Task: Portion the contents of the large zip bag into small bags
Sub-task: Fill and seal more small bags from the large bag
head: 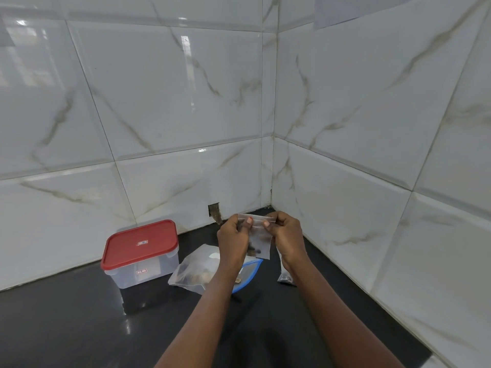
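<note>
Head view shows two white marble-pattern tiled walls (186, 102) meeting in a corner at 12 o'clock above a glossy black countertop (66, 328). A clear plastic container (140, 253) with a red lid, closed, stands on the countertop at 7 o'clock of frame centre, near the rear wall. The large zip bag (194, 272) lies flat on the countertop just beside the container, at its 3 o'clock, with dark and tan pieces visible inside; a blue-edged strip (249, 272) shows at the bag's 3 o'clock, past the left forearm, and it cannot be told whether it belongs to the same bag. The left hand (233, 235) and the right hand (287, 235) are raised above the countertop at 6 o'clock of frame centre, and both pinch the top edge of a small bag (259, 240) between thumb and curled fingers. This small bag hangs upright between the hands, with dark pieces gathered in its lower part. A second small bag (285, 274), also holding dark pieces, lies on the countertop at 4 o'clock of the held bag, near the right-hand wall. A small rectangular hole (215, 212) sits in the rear wall at 10 o'clock of the hands.
</note>
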Available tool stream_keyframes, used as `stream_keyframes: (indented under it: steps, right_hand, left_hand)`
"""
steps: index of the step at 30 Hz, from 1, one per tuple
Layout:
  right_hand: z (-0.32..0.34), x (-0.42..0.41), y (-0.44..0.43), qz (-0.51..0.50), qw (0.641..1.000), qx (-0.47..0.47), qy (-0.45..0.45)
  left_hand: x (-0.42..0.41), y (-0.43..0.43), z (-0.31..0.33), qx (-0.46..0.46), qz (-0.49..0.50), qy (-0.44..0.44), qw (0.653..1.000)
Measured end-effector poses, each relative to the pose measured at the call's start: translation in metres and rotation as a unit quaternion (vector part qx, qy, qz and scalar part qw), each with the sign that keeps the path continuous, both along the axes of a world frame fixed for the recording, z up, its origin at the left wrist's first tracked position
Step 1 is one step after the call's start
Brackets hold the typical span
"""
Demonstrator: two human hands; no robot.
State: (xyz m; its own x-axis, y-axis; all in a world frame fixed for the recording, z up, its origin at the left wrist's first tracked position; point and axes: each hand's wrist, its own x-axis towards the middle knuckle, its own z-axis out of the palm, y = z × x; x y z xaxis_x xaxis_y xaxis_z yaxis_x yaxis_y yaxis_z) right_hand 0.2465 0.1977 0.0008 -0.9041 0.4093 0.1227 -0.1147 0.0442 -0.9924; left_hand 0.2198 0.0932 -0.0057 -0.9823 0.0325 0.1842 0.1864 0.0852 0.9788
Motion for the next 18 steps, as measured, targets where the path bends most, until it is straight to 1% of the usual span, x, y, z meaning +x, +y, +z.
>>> stream_keyframes:
  steps: [4, 8, 11, 15, 18]
  right_hand:
    - [0.0020, -0.0020, -0.0002, -0.034, 0.999, -0.016, -0.013]
    - [0.0015, 0.0007, -0.0011, -0.007, 1.000, -0.013, -0.004]
    - [0.0031, 0.0014, -0.0007, 0.015, 1.000, -0.020, 0.002]
    - [0.0050, -0.0028, 0.0011, -0.021, 1.000, -0.006, -0.008]
    - [0.0038, -0.0025, 0.0016, -0.050, 0.998, -0.018, -0.016]
  left_hand:
    - [0.0073, 0.0005, 0.0032, 0.053, -0.031, -0.001, 0.998]
    - [0.0066, 0.0021, 0.0024, 0.047, -0.016, -0.010, 0.999]
    - [0.0037, 0.0038, 0.0031, 0.014, -0.005, 0.003, 1.000]
    - [0.0053, 0.0078, 0.0048, -0.007, -0.022, 0.018, 1.000]
    - [0.0052, 0.0096, 0.0056, 0.012, -0.034, 0.022, 0.999]
